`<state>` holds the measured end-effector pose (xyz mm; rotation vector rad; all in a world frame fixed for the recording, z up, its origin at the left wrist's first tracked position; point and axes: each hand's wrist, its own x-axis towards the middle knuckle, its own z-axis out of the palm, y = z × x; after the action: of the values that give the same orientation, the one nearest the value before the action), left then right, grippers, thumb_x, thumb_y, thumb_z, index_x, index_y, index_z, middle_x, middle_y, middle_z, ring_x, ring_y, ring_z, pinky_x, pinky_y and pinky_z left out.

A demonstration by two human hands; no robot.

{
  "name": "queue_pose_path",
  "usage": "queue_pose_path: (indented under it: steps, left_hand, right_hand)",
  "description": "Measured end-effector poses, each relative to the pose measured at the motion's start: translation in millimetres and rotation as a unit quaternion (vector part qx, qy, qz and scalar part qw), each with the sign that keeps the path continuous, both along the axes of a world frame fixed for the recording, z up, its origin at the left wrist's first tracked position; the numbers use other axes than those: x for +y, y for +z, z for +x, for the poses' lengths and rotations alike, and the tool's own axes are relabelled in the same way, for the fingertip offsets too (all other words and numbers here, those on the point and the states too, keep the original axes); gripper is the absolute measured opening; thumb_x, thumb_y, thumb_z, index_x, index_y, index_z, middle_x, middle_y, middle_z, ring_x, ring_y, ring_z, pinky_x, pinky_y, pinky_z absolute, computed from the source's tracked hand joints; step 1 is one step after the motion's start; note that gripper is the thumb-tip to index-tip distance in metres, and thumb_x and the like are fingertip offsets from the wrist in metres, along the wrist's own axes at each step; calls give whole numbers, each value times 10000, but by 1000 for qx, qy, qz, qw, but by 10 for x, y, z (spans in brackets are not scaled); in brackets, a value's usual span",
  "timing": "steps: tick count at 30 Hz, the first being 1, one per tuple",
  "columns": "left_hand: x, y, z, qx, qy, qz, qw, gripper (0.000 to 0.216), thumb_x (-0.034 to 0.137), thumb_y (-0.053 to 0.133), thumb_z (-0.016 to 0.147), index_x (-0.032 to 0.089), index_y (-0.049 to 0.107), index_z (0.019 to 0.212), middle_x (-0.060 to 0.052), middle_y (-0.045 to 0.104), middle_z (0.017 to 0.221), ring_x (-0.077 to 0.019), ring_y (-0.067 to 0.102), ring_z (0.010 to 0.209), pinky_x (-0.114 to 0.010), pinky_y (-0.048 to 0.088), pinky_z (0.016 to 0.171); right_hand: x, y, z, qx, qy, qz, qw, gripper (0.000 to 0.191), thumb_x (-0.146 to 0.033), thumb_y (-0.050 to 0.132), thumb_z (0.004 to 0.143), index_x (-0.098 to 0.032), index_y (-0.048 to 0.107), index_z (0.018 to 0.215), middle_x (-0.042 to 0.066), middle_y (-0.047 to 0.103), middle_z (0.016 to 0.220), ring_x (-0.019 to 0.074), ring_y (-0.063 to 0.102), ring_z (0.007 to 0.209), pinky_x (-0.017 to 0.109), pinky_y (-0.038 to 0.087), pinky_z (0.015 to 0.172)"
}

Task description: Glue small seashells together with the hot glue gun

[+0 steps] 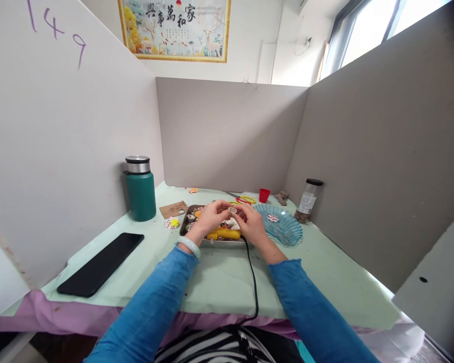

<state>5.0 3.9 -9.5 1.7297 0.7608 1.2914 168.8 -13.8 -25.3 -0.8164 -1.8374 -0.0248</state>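
My left hand and my right hand meet over a metal tray. Between their closed fingertips is a small pale round piece, too small to name surely. Shell-like bits in mixed colours fill the tray, partly hidden by my hands. Just below my fingers, a yellow hot glue gun lies across the tray's near side. Its black cord runs down towards my lap.
Left of the tray are a brown card, a white-and-yellow ornament, a green bottle and a black phone. A blue plate, scissors, red cup and jar stand right. Grey partitions enclose the table.
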Motion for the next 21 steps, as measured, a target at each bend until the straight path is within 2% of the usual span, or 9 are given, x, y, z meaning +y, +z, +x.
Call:
queue_pose_path:
  steps: [8, 16, 21]
  left_hand:
    - [-163, 146, 36, -27, 7, -55, 998, 199, 239, 707, 688, 110, 644, 826, -56, 651, 795, -135, 611, 681, -308, 516, 703]
    - [-185, 158, 28, -56, -43, -99, 993, 313, 332, 723, 693, 121, 689, 922, -94, 685, 918, -176, 633, 815, -345, 509, 805]
    - [-181, 151, 31, -79, -48, -118, 989, 321, 333, 705, 711, 113, 685, 944, -85, 691, 861, -155, 636, 751, -336, 507, 798]
  right_hand:
    - [-23, 24, -1, -8, 16, 1, 1000, 187, -310, 521, 871, -208, 612, 998, 57, 630, 883, 150, 559, 651, 292, 460, 625]
    - [-9, 17, 5, 31, 24, -34, 999, 181, -325, 519, 866, -205, 611, 965, 36, 636, 834, 139, 535, 600, 279, 436, 587]
    - [-25, 34, -1, 42, 27, -43, 998, 195, -338, 503, 877, -198, 613, 956, 34, 645, 829, 138, 541, 606, 277, 434, 593]
